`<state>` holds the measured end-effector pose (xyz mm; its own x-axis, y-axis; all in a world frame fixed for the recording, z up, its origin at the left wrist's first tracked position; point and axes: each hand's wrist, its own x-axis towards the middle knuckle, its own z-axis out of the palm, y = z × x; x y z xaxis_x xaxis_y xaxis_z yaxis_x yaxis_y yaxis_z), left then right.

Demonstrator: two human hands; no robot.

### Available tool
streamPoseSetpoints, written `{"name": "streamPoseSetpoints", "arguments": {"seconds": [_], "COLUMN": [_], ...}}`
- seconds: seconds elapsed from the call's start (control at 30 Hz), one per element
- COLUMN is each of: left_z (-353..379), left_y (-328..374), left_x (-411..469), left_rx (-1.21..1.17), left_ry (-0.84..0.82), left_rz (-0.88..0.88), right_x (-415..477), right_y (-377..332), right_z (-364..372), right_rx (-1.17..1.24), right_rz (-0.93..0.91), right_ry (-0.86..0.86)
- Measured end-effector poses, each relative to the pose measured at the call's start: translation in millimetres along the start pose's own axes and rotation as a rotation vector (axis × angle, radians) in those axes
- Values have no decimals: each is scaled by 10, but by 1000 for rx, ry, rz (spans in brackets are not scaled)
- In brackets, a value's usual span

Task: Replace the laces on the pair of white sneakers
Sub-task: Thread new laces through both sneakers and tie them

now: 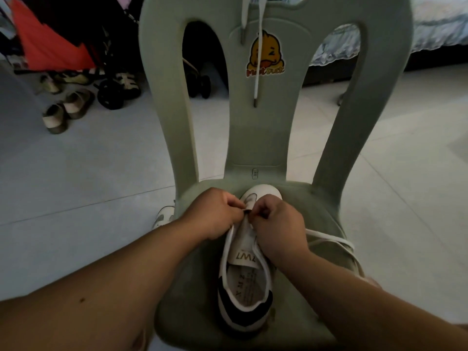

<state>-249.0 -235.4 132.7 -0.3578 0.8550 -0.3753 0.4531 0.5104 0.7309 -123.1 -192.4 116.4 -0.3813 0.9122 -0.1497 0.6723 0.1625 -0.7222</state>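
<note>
Left hand (215, 211) and right hand (276, 221) pinch the soft, limp lace (329, 237) between fingertips; its stiff tip likely grips best.

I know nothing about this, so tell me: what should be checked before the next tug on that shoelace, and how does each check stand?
1. Sneaker sits steady on the chair seat: ok.
2. Left hand and right hand both pinch the lace at the front eyelets: ok.
3. Lace tip lined up with an eyelet: cannot tell, fingers hide it.
4. Lace slack lies free across the seat, no knot seen: ok.
5. Spare lace hangs over the chair back: ok.
6. Second sneaker on the floor, laced or not: cannot tell.
</note>
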Motion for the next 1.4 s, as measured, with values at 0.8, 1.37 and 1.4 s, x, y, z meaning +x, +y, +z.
{"name": "streamPoseSetpoints", "arguments": {"seconds": [0.8,1.37,1.4], "left_z": [86,7,-5], "left_y": [-59,19,26], "left_x": [179,99,93], "left_rx": [139,81,76], "left_ry": [-41,166,180], "left_rz": [83,90,94], "right_x": [151,247,251], "right_y": [49,-21,-17], "right_z": [-182,-274,-273], "right_rx": [266,-286,-290], "right_rz": [121,-133,-137], "right_ry": [-184,-345,-341]}}
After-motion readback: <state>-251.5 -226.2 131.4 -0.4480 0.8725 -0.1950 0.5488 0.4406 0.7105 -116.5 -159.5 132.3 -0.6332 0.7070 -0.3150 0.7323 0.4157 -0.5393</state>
